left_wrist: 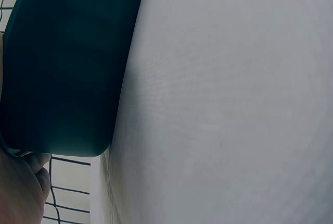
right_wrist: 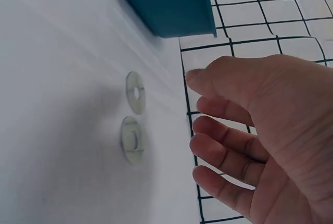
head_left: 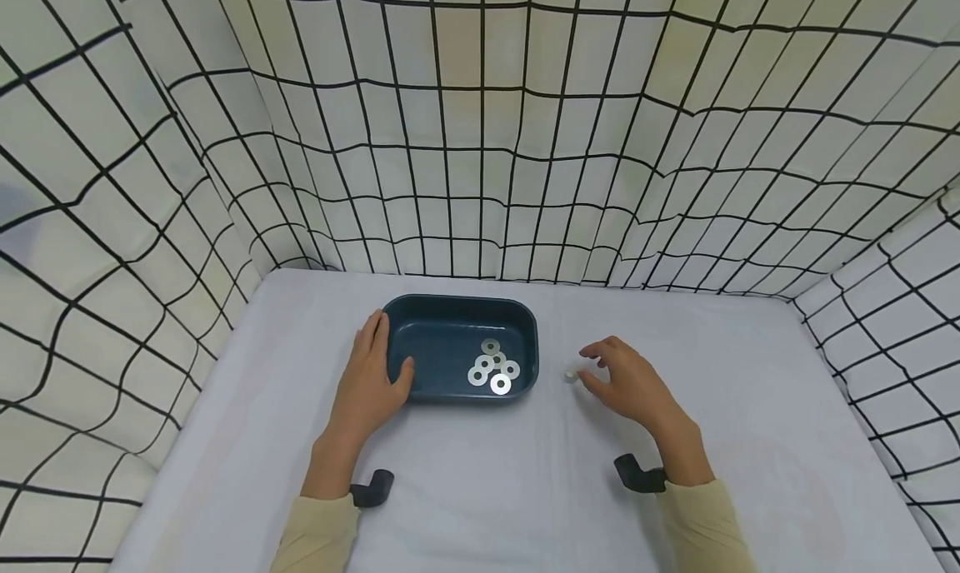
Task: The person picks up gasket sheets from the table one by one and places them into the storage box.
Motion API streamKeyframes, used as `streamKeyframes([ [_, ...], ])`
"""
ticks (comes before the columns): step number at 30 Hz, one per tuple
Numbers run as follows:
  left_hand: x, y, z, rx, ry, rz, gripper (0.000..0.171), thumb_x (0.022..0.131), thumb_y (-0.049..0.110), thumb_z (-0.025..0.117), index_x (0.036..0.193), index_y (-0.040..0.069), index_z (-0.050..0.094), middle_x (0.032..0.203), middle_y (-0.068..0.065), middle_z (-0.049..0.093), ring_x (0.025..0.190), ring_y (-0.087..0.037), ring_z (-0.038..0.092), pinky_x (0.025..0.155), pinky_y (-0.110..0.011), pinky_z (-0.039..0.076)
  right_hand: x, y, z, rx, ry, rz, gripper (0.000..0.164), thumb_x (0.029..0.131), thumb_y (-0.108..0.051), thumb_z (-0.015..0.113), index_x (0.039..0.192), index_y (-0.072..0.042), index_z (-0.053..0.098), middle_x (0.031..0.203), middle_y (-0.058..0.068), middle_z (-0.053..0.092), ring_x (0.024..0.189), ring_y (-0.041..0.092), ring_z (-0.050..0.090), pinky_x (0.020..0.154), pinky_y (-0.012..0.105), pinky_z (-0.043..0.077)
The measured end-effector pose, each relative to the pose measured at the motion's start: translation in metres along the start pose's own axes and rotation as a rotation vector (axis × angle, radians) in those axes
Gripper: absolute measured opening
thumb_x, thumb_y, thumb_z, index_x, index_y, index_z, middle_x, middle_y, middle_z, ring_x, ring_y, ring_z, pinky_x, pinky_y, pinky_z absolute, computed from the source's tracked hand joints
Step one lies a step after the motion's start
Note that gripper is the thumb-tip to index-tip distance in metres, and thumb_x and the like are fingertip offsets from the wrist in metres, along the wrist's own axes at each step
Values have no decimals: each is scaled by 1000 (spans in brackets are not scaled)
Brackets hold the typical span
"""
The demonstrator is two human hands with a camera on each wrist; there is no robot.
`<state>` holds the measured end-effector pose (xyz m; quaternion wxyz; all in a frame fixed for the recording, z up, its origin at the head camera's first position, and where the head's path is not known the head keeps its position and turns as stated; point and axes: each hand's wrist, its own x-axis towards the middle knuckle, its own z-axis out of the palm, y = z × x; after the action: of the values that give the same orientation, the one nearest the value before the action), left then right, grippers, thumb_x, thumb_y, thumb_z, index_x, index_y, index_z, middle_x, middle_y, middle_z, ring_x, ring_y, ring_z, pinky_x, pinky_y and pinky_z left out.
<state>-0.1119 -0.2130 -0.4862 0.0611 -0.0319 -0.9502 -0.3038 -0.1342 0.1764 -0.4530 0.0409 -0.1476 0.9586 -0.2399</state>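
Observation:
A dark blue-green tray [head_left: 435,365] lies on the white table, with several flat metal washers [head_left: 500,384] grouped toward its right end. My left hand [head_left: 367,390] grips the tray's near left corner, fingers along the outer left side and thumb over the near rim. The left wrist view shows the tray wall [left_wrist: 67,73] beside part of that hand [left_wrist: 21,187]. Right of the tray, my right hand [head_left: 630,386] hovers with fingers apart and holds nothing. By its thumb, the right wrist view shows two washers on the cloth, a far washer [right_wrist: 136,92] and a near washer [right_wrist: 132,139].
White cloth [head_left: 487,490] covers the table. Black grid netting [head_left: 480,140] over pale sheets stands around the back and sides. A black band-mounted piece sits at each wrist, the left piece [head_left: 373,490] and the right piece [head_left: 637,475].

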Motion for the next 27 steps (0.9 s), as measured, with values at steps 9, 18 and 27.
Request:
streamKeyframes([
  [9, 0, -1, 1, -5, 0, -10, 83, 104, 29, 59, 167, -5, 17, 177, -21, 15, 164, -47, 18, 134, -62, 21, -10, 11, 9, -8, 39, 48, 35, 95, -20, 77, 125, -2, 73, 122, 18, 71, 106, 31, 70, 86, 49, 62],
  [18, 1, 1, 3, -13, 1, 1, 83, 103, 28, 60, 167, -5, 18, 177, -22, 16, 164, -46, 18, 134, -61, 21, -18, 22, 26, 0, 77, 151, 38, 91, -18, 81, 124, -1, 73, 119, 21, 68, 101, 31, 66, 90, 53, 57],
  [27, 0, 0, 1, -11, -2, -12, 82, 103, 27, 59, 167, -4, 17, 177, -22, 15, 164, -47, 18, 133, -63, 21, -18, 25, 26, 18, 52, 147, 29, 92, -18, 81, 115, -1, 73, 104, 14, 70, 93, 25, 65, 87, 51, 55],
])
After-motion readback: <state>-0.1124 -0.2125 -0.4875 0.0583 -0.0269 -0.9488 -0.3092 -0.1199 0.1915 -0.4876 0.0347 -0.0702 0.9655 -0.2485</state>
